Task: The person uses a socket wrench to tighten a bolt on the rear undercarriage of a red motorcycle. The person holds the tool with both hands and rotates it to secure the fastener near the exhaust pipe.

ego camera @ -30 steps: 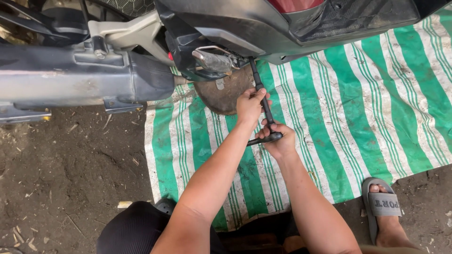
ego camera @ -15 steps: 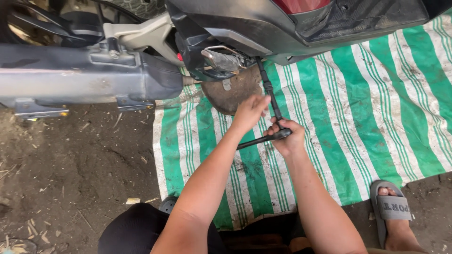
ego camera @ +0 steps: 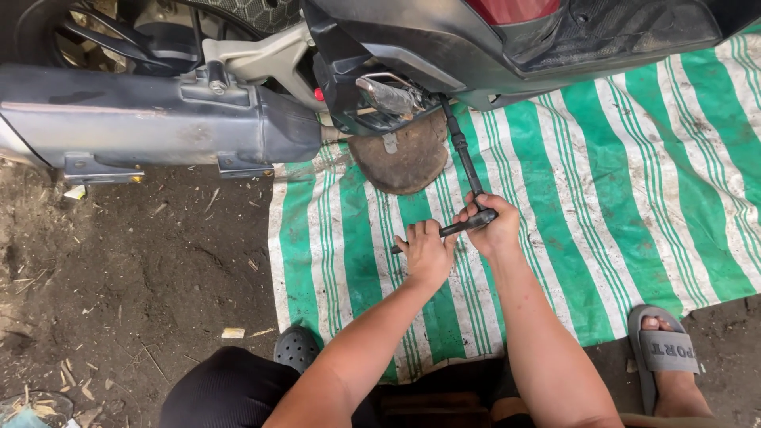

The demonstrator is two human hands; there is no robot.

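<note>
A long black T-handle socket wrench (ego camera: 464, 158) is seen running from under the dark motorcycle body (ego camera: 444, 47) down towards the person, its shaft slanting over the green-and-white striped tarpaulin (ego camera: 634, 182). The right hand (ego camera: 490, 226) is closed around the junction where shaft meets crossbar; the left hand (ego camera: 428, 252) is curled over the crossbar's outer end, fingers wrapped on the bar. Both hands are shut on the tool, above the tarpaulin's near half, nearer its left edge than its right.

The far end of the wrench is lost under the bodywork beside the folded metal footpeg (ego camera: 388, 95), so the seating of the socket cannot be told. That is judged the main risk: if the socket is only partly on, a hard turn could let it slip off, and the knuckles would be thrown at the footpeg or the rounded brown mud-caked part (ego camera: 400, 154) just beside the shaft. The long slanted shaft could also be levered sideways by uneven pull from the 2 hands.

Room is judged tight to the left, where the grey exhaust silencer (ego camera: 158, 119) lies well along the bare dirt ground (ego camera: 135, 269) by the tarpaulin's left edge. To the right, wide striped cloth is left open up to the far right corner. At the near edge, a dark perforated clog (ego camera: 297, 347) and a grey slide sandal (ego camera: 666, 349) are planted.
</note>
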